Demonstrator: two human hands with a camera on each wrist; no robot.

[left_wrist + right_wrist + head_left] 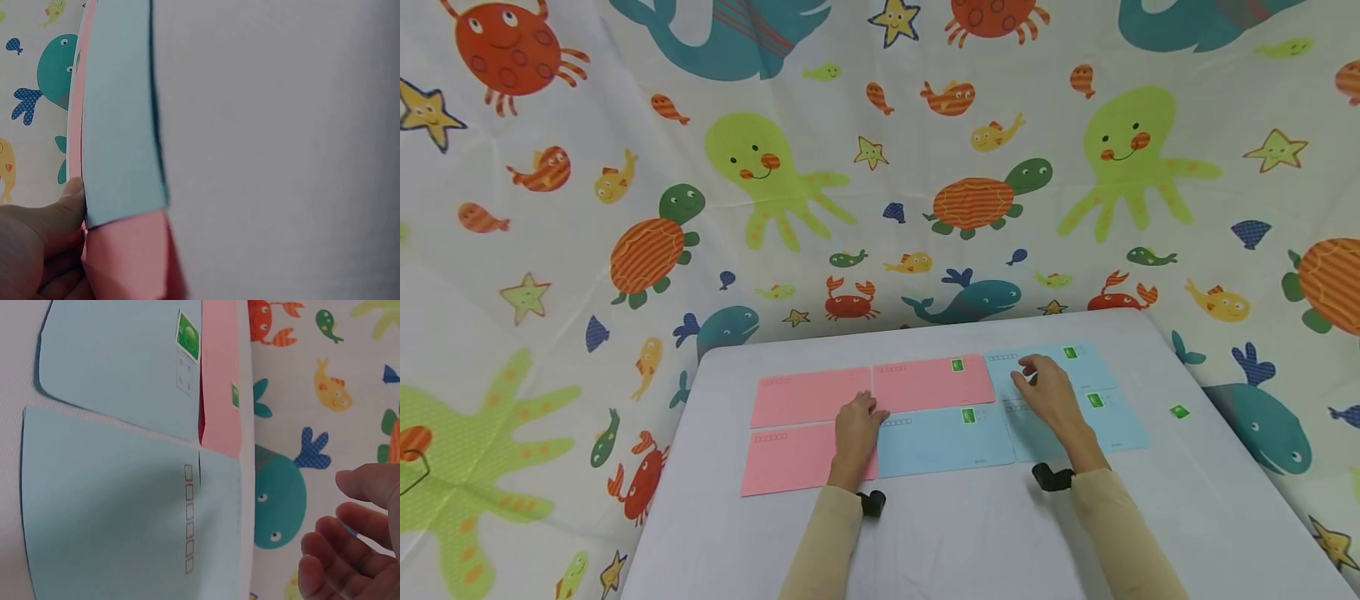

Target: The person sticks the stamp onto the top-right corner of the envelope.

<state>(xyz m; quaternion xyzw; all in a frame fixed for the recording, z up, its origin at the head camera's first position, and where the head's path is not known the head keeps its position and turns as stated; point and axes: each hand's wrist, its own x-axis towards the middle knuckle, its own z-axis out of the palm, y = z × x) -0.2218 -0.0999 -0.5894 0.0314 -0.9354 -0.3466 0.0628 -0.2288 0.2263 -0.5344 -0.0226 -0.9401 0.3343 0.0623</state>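
Note:
My left hand (856, 425) rests over the right end of the lower-left pink envelope (782, 461), covering part of it. In the left wrist view its thumb (74, 190) is extended at the corner of the lower middle blue envelope (122, 119), with the other fingers loosely bent. My right hand (1047, 387) hovers over the upper right blue envelope (1093, 371) and the lower right blue envelope (1123, 429). In the right wrist view its fingers (331, 550) are relaxed and apart from the thumb, with nothing between them.
An upper-left pink envelope (808, 398) and an upper middle pink envelope (925, 387) lie along the back row. Green stamps show on several envelopes. A loose green stamp (1180, 412) lies on the white table (940, 533) at the right. A sea-animal curtain (895, 167) hangs behind.

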